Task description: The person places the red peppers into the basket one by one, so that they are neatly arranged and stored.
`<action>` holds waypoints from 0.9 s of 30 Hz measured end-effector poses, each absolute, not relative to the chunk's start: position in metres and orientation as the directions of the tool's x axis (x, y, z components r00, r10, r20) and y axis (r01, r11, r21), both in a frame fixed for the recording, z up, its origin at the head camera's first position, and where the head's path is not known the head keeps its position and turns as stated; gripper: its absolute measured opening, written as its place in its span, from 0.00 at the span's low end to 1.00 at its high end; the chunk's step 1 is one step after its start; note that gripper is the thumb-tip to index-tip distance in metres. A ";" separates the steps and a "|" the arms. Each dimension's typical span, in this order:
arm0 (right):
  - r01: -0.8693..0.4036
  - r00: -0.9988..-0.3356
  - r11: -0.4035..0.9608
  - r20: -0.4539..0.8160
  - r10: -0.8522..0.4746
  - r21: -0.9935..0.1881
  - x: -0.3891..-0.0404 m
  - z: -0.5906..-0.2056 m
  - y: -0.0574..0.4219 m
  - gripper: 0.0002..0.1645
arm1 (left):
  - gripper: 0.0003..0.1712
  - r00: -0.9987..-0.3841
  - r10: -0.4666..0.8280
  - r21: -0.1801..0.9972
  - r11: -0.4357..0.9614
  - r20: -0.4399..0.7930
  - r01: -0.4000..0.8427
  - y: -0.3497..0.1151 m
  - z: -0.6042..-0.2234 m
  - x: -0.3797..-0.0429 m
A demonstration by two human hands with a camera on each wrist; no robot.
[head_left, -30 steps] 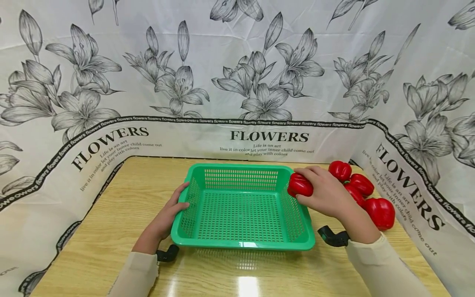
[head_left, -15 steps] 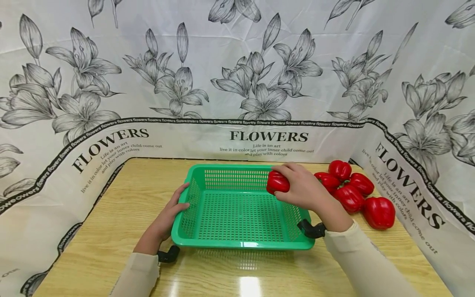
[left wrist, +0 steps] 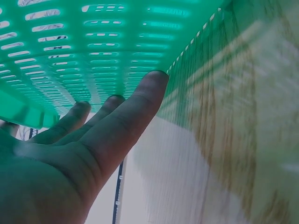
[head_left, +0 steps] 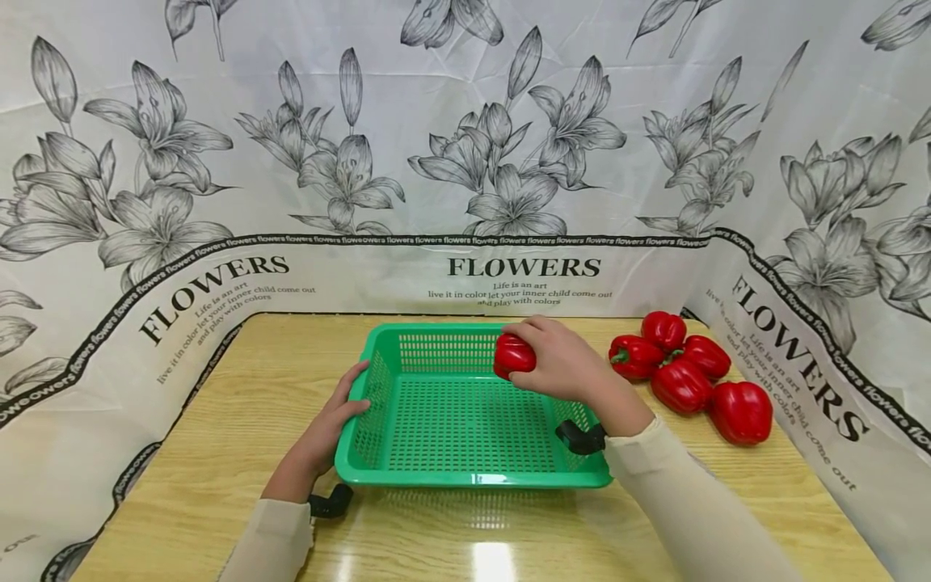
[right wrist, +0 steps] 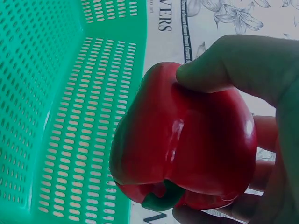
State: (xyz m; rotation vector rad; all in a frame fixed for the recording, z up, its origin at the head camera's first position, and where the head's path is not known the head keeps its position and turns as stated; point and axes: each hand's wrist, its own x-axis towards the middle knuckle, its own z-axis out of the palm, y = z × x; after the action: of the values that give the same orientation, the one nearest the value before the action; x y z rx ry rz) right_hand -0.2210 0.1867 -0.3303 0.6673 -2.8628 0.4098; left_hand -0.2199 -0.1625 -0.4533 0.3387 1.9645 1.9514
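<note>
**A:** Start with the big things. Your table (head_left: 218,453) is glossy pale wood grain, walled on three sides by a white cloth printed with grey lilies (head_left: 349,170). On it sits the green basket (head_left: 473,477), a shallow rectangular plastic tray with slotted walls and floor, nothing lying in it.

**B:** And my hands?

**A:** Your left hand (head_left: 327,428) lies flat against the basket's left wall, fingers straight and pressing the outside, as the left wrist view shows (left wrist: 117,126). It steadies, it does not grasp. Your right hand (head_left: 560,368) has fingers and thumb curled round a red bell pepper (head_left: 513,356), held in the air above the basket's far right part, not touching the mesh.

**B:** So which step am I in?

**A:** I judge you are mid-carry, with the pepper over the basket but not yet set down. The next move seems to call for lowering it to the floor of the tray and loosening your fingers once it rests there.

**B:** How will it handle?

**A:** The pepper (right wrist: 187,140) is smooth, waxy and lobed, with a short green stem (right wrist: 161,198) pointing down. Rounded as it is, it may roll on the flat mesh. Four more red peppers (head_left: 684,380) lie clustered on the table right of the basket, well apart from your hand.
</note>
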 end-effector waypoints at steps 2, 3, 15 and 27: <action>-0.467 -0.878 0.856 0.230 -0.419 -0.222 -0.224 -0.331 0.182 0.34 | 0.32 -0.911 0.405 0.997 0.021 -0.077 -0.074 -0.163 -0.454 -0.220; -0.473 -0.875 0.853 0.231 -0.426 -0.221 -0.226 -0.332 0.181 0.34 | 0.32 -0.911 0.405 0.997 0.022 -0.076 -0.074 -0.163 -0.454 -0.220; -0.465 -0.885 0.837 0.156 -0.438 -0.290 -0.239 -0.341 0.156 0.34 | 0.32 -0.902 0.426 0.997 0.009 -0.073 -0.077 -0.163 -0.451 -0.219; -0.463 -0.885 0.829 0.109 -0.453 -0.314 -0.251 -0.351 0.131 0.35 | 0.32 -0.911 0.405 0.996 -0.003 -0.078 -0.087 -0.165 -0.456 -0.223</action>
State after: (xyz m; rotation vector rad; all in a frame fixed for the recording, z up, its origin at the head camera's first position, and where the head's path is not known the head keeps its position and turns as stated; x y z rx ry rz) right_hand -0.2514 0.1314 -0.3515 0.7448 -2.9760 0.5230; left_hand -0.2232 -0.1647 -0.4558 0.3291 1.9367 1.9784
